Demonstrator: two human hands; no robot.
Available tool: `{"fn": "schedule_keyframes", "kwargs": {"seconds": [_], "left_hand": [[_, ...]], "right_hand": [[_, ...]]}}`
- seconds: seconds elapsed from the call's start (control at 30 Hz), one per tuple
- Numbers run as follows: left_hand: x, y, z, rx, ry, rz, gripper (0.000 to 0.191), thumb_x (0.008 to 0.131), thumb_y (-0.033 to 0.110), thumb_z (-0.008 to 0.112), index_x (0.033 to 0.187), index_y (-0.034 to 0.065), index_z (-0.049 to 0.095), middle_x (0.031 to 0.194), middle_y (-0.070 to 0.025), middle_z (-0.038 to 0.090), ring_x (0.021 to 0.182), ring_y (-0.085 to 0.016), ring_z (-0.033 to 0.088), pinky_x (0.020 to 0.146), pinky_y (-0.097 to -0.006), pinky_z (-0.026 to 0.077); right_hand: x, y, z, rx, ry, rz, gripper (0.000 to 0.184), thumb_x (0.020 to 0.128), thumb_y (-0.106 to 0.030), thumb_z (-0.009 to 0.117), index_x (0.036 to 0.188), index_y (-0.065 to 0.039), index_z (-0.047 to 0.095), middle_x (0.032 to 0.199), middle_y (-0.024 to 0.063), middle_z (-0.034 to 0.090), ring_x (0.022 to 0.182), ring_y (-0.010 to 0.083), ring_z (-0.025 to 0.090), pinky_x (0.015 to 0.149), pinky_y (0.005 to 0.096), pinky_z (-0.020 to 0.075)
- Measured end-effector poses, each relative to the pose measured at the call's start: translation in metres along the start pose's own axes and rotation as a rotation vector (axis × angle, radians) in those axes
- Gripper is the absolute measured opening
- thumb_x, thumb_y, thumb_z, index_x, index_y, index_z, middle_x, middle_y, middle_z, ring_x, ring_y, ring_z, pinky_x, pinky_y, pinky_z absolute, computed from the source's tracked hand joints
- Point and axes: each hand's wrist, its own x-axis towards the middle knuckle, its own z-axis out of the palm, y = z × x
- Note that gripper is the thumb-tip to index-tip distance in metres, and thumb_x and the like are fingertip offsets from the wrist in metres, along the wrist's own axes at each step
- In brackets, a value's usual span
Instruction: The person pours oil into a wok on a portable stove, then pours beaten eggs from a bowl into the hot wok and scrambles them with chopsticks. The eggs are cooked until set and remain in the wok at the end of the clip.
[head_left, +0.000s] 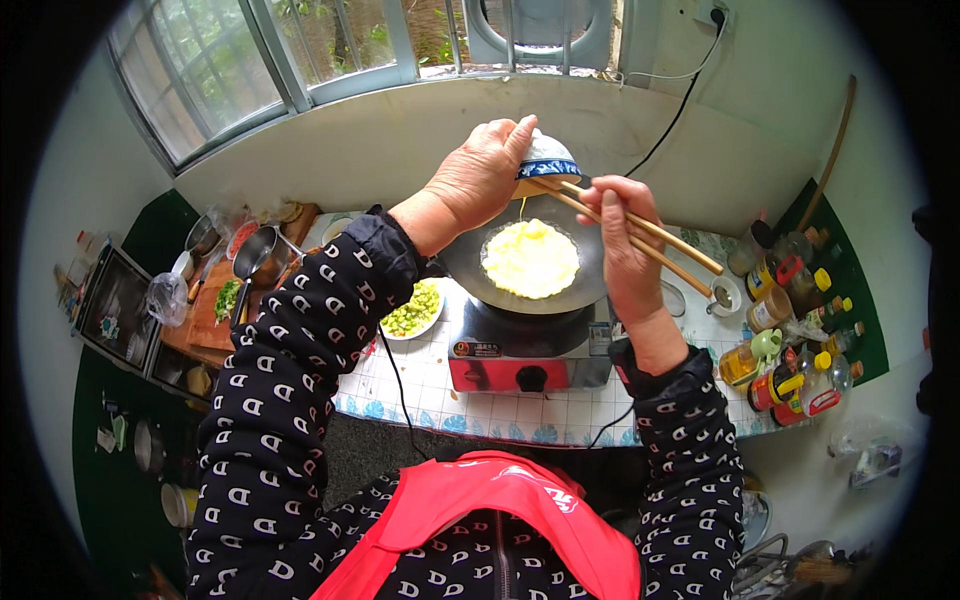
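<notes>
My left hand grips a white bowl with a blue patterned band, tipped over above the wok. A thin yellow stream of beaten egg runs from its rim into the pan. Pale yellow egg spreads in a bubbling round at the wok's bottom. In my right hand is a pair of wooden chopsticks, their far tips against the bowl's rim. Beneath the wok stands a cooker with a red front and a black knob.
A plate of chopped green vegetables sits left of the cooker. Farther left, a saucepan and chopped greens rest on a wooden cutting board. Several sauce and oil bottles crowd the right side, near a small white bowl with a spoon.
</notes>
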Motion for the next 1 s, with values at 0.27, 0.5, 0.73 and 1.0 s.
{"fn": "schedule_keyframes", "kwargs": {"seconds": [0.27,0.5,0.73,1.0], "left_hand": [[-0.003,0.0,0.003,0.014,-0.023,-0.033,0.059,0.08,0.0,0.059,0.136,0.0005,0.039,0.121,-0.0226,0.052,0.11,-0.039,0.052,0.095,-0.04,0.044],[-0.005,0.002,0.002,0.015,-0.019,-0.016,0.06,0.079,-0.001,0.06,0.135,0.0008,0.04,0.121,-0.0224,0.052,0.111,-0.038,0.052,0.095,-0.04,0.044],[-0.008,0.002,0.004,0.017,-0.021,-0.03,0.06,0.078,-0.002,0.058,0.135,-0.0001,0.04,0.119,-0.0222,0.053,0.11,-0.039,0.051,0.095,-0.0406,0.044],[-0.008,0.002,0.006,0.026,-0.022,-0.016,0.059,0.078,-0.002,0.057,0.135,-0.0015,0.04,0.118,-0.0217,0.053,0.108,-0.039,0.051,0.094,-0.0404,0.044]], "right_hand": [[-0.006,-0.001,0.004,-0.037,0.066,0.02,0.016,0.101,-0.012,0.042,0.105,-0.004,0.056,0.089,0.0027,0.059,0.082,0.0078,0.059,0.07,0.022,0.0541],[-0.009,-0.002,-0.002,-0.043,0.118,0.149,0.017,0.101,-0.014,0.042,0.106,-0.004,0.055,0.09,0.0035,0.059,0.084,0.009,0.059,0.071,0.0233,0.0551],[-0.014,0.0,-0.001,-0.14,0.164,0.204,0.017,0.101,-0.015,0.043,0.106,-0.004,0.055,0.09,0.0035,0.059,0.083,0.0114,0.06,0.072,0.0263,0.0543],[-0.015,-0.006,-0.002,-0.368,-0.193,-0.25,0.009,0.095,-0.008,0.053,0.101,-0.004,0.058,0.088,0.0057,0.059,0.073,0.0116,0.057,0.068,0.0249,0.0482]]}}
